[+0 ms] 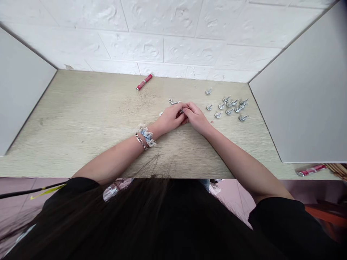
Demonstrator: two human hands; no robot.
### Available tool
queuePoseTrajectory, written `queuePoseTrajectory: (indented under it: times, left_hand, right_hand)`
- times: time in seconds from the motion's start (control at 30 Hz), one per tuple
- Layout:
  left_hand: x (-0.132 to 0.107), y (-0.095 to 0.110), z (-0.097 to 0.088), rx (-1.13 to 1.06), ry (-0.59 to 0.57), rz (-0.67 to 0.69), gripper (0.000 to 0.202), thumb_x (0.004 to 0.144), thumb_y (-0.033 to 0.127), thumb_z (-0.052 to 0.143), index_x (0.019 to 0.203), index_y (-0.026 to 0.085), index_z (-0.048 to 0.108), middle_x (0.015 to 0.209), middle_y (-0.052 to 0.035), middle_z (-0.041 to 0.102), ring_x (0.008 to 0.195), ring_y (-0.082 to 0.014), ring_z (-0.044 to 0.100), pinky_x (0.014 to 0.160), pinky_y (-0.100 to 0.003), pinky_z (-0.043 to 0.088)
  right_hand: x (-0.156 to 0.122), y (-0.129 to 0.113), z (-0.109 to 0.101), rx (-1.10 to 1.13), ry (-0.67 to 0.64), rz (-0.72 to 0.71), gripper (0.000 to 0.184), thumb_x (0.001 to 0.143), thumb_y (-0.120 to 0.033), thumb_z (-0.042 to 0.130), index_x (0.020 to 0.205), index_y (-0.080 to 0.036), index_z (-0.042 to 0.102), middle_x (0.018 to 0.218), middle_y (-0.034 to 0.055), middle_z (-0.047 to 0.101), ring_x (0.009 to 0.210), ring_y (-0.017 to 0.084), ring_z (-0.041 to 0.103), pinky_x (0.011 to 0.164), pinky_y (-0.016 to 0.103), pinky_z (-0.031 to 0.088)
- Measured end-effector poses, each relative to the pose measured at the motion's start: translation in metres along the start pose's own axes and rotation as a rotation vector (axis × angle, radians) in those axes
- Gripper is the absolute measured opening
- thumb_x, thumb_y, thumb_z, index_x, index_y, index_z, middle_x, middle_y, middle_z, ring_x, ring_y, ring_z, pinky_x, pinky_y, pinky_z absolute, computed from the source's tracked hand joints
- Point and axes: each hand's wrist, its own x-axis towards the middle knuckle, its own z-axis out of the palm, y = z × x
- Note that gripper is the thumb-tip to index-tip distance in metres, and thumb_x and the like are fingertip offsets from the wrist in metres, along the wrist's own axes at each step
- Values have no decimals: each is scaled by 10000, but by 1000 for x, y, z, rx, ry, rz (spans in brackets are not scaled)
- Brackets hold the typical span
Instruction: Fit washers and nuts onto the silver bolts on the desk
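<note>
My left hand [171, 118] and my right hand [198, 120] meet over the middle of the table, fingertips closed together. Pinched between them is a small shiny metal fastener [181, 111], mostly covered by the fingers, so I cannot tell whether it is a nut or part of a bolt. Just beyond the left hand lie a loose nut [170, 100] and a bolt [175, 103], partly hidden by the fingers. A pale washer [161, 113] peeks out beside the left hand. Right of the right hand, several bolts with washers on them [229, 104] are scattered, standing on their heads.
A red tube-shaped object [144, 82] lies near the white brick-patterned wall [151, 47]. White panels [303, 90] border the wooden table [81, 108] on both sides. Another red tube [311, 170] lies at the front right, beside some brown sticks [337, 170].
</note>
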Motion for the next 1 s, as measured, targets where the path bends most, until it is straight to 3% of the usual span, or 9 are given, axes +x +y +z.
queuePoseTrajectory:
  times: [1.0]
  left_hand:
    - [0,0,0,-2,-2,-4,267,845,139,434,1056,133,597,875,-38,638,765,-130,547,740,-272,433]
  right_hand:
    - [0,1,0,-6,-2,-7,44,862,-222,464,841,-190,485,771,-18,549,626,73,541,555,204,483]
